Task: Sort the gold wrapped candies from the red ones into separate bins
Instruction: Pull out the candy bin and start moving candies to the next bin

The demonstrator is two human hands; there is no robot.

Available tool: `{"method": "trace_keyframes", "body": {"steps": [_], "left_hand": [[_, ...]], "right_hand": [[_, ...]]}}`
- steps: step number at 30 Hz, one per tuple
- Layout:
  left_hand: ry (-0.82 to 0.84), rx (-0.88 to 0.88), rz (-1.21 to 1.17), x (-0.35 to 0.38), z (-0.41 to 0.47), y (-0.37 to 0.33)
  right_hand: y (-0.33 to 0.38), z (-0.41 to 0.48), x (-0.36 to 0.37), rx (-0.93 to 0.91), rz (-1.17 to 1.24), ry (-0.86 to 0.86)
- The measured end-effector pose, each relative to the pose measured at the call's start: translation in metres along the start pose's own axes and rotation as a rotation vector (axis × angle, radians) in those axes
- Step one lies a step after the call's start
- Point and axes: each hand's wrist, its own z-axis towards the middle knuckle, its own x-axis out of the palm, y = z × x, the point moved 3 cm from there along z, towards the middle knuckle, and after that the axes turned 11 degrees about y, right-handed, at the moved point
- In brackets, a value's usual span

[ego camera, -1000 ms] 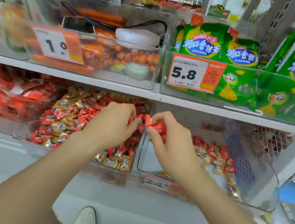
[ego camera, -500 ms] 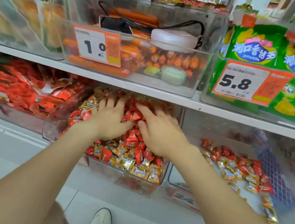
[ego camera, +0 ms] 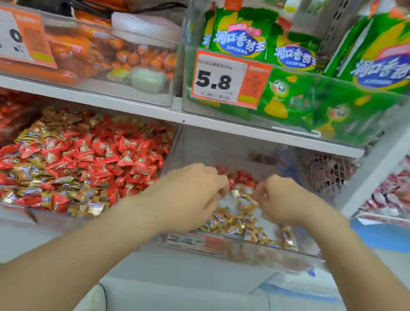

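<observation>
2 curled hands (ego camera: 189, 194) (ego camera: 288, 200) over gold candies (ego camera: 240, 220)

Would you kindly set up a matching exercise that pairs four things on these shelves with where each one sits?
Things:
1. left candy bin
2. right candy bin
3. green snack bags
4. orange sausages

Places:
A. upper shelf, behind the 5.8 price tag
B. lower shelf, where the left hand and right hand reach
C. upper shelf, behind the 1.0 price tag
D. lower shelf, heaped with red and gold candies

Pairs: 1-D, 2-B, 3-A, 4-C
</observation>
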Motion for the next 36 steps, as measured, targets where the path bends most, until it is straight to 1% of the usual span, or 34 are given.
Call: {"method": "trace_keyframes", "body": {"steps": [2,5,8,12,16,19,23,25,28,32,36], "left_hand": [[0.152,0.036,-0.095,0.025,0.026,-0.006],[0.333,0.068,-0.138,0.054,0.060,-0.015],[0.426,0.076,-0.047,0.073,0.084,-0.021],[0.495,0.040,0.036,0.083,0.102,-0.019],[0.530,0.024,0.038,0.087,0.109,-0.020],[0.528,0.034,0.043,0.088,0.112,-0.022],[0.529,0.031,0.059,0.088,0.112,-0.022],[0.505,0.026,0.053,0.087,0.112,-0.021],[0.459,-0.004,0.053,0.084,0.111,-0.015],[0.445,-0.028,0.071,0.081,0.109,-0.007],[0.405,-0.139,0.087,0.079,0.111,0.003]], "right_hand": [[-0.035,-0.004,0.002,0.108,-0.048,0.135],[-0.058,-0.003,0.010,0.112,-0.142,0.232],[-0.059,0.000,0.025,0.111,-0.196,0.297],[-0.053,0.006,0.031,0.095,-0.324,0.398],[-0.052,0.012,0.038,0.042,-0.381,0.491],[-0.055,0.012,0.042,-0.004,-0.264,0.530],[-0.057,0.012,0.046,-0.020,-0.078,0.534],[-0.057,0.013,0.052,-0.043,-0.058,0.506],[-0.057,0.018,0.058,-0.118,0.011,0.403],[-0.056,0.018,0.056,-0.164,0.091,0.358],[-0.058,0.012,0.041,-0.164,0.212,0.314]]}}
